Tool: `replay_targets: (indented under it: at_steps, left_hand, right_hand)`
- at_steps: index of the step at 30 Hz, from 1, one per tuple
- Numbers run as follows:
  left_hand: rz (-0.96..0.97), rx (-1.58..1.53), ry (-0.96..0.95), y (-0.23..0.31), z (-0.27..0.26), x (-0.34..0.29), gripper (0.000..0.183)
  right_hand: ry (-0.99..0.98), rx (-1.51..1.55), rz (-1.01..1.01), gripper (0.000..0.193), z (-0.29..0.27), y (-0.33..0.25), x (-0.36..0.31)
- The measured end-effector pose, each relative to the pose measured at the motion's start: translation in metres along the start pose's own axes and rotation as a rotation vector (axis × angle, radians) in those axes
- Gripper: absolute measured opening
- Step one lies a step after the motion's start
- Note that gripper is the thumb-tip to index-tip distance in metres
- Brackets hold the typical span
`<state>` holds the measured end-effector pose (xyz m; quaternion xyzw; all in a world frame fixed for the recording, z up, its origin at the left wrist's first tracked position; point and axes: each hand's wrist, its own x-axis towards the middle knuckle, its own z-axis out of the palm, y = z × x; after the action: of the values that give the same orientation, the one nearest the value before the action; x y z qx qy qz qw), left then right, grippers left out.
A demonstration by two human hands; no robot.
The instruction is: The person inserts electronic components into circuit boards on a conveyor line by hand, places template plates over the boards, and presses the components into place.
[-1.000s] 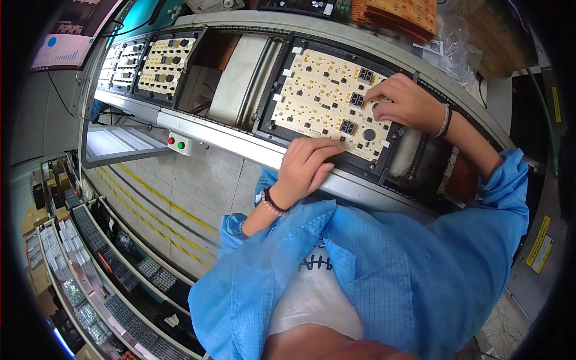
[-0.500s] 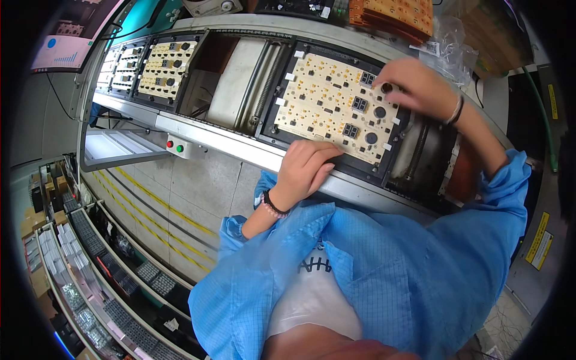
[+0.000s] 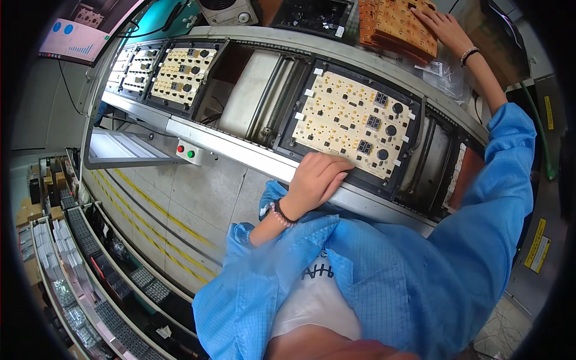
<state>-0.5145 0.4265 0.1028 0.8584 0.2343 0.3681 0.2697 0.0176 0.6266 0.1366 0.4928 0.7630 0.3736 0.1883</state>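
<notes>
In front of me a cream circuit board (image 3: 336, 123) lies in a black carrier frame (image 3: 375, 183). Along its right part sit three dark digit displays (image 3: 373, 122) and three round black components (image 3: 391, 130). My left hand (image 3: 312, 183) rests on the near edge of the frame, fingers loosely bent and close together; nothing shows in them. At the back right, my right hand (image 3: 449, 33) reaches over a stack of orange perforated panels (image 3: 399, 30). Its fingers are stretched out onto the top panel, close to a small dark piece.
More loaded carriers (image 3: 183, 72) stand farther left on the metal conveyor (image 3: 240, 141). A black tray (image 3: 315, 18) with small parts sits behind it. A red-and-green button box (image 3: 189, 151) hangs at the front. Clear plastic bags (image 3: 453, 84) lie beside the stack; parts racks (image 3: 108, 282) fill the lower left.
My right hand has left the round components at the board's right side and moved up and back to the orange stack. My left hand stays on the frame edge. The view has shifted slightly.
</notes>
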Motion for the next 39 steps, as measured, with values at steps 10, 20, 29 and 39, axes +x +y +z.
replay_targets:
  at_steps: [10, 20, 29, 39]
  left_hand:
    - [0.011, -0.039, 0.019, -0.007, -0.004, -0.002, 0.016]
    - [0.021, -0.057, -0.006, -0.010, -0.011, -0.001, 0.015]
    - [-0.074, 0.055, 0.284, -0.016, -0.010, -0.009, 0.045]
    - [-0.229, 0.129, 0.121, -0.009, -0.016, 0.009, 0.046]
  right_hand:
    - [0.091, 0.071, 0.027, 0.059, -0.025, -0.014, -0.003]
    - [0.284, 0.404, -0.031, 0.038, -0.168, 0.002, -0.038]
    - [-0.011, 1.589, 0.234, 0.025, -0.236, -0.117, -0.007]
    - [-0.272, 1.708, 0.303, 0.027, -0.210, -0.172, 0.014]
